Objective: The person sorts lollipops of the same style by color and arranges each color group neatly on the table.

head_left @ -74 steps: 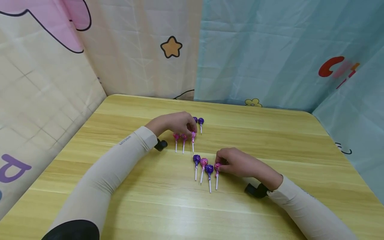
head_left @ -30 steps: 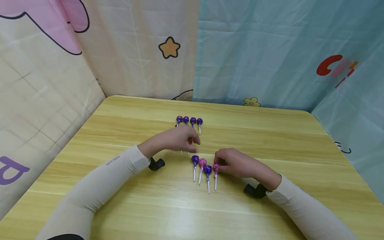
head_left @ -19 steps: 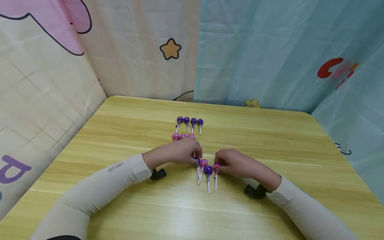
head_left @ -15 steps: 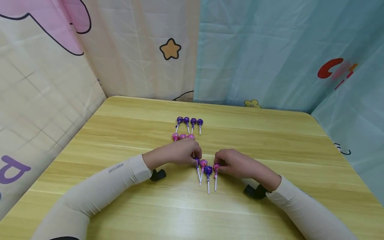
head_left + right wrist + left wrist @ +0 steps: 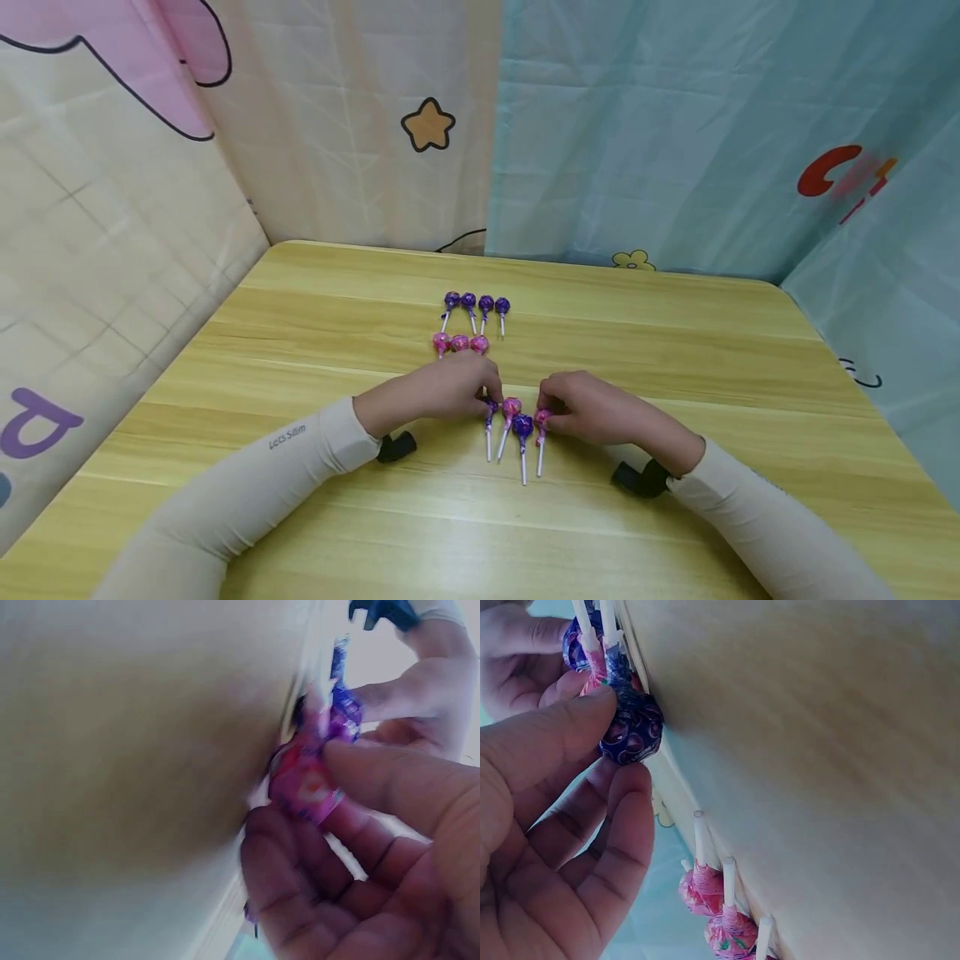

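My left hand [image 5: 442, 387] pinches the wrapped head of a purple lollipop [image 5: 632, 731] between thumb and fingers, at the left end of the front row. At that row's right end, my right hand [image 5: 600, 408] pinches a pink lollipop [image 5: 304, 780] by its head. Between the two hands lie another pink lollipop [image 5: 511, 407] and, a bit nearer, a purple lollipop [image 5: 522, 426]. All their white sticks point toward me. Behind the left hand sit three pink lollipops [image 5: 459, 342], their sticks mostly hidden by that hand in the head view.
Farther back, several purple lollipops [image 5: 468, 300] lie side by side in a row. Everything rests on a wood-grain table [image 5: 675, 342] with rounded far corners. Printed curtains [image 5: 645, 125] hang behind and at the sides.
My left hand has let go of a pink lollipop in the middle row, come toward me and taken the front row's left purple lollipop, whose stick has swung slightly. The right hand has stayed in place.
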Demonstrator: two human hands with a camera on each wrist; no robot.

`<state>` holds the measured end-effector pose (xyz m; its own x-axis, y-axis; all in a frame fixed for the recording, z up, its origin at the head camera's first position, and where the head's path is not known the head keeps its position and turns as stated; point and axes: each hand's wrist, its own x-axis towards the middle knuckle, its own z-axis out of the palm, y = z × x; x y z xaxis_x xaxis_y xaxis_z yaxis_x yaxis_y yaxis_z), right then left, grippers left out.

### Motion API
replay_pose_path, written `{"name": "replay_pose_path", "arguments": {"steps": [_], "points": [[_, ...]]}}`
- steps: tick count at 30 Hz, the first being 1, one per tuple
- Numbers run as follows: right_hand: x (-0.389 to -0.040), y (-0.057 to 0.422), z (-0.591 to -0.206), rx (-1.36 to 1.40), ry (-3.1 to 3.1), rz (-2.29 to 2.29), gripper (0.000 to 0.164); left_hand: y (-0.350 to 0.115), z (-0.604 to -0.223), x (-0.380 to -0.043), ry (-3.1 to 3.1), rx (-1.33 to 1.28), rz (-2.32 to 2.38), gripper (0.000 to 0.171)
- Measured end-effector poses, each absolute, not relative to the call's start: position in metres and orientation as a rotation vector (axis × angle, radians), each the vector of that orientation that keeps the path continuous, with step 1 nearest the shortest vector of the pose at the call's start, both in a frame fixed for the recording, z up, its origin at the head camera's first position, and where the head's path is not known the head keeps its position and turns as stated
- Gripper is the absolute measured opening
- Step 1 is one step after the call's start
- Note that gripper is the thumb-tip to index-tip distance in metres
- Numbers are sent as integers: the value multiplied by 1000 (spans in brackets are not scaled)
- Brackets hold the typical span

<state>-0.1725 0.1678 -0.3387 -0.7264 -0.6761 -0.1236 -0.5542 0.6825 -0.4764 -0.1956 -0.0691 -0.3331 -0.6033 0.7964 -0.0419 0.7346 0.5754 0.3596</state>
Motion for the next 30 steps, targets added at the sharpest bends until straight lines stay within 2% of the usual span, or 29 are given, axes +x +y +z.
{"name": "replay_pose_path", "arguments": {"steps": [12, 15, 20, 30], "points": [[-215, 163, -314, -969, 2634, -723, 8, -69, -333, -196, 2587, 1339, 417, 14], [-229, 157, -315, -968, 2639, -763, 4, -69, -333, -196, 2587, 1332, 407, 13], [-248, 144, -319, -932, 2669, -785, 6, -69, -332, -195, 2589, 1307, 395, 14], [-269, 122, -333, -884, 2693, -801, 5, -68, -329, -194, 2583, 1317, 402, 12]]}}
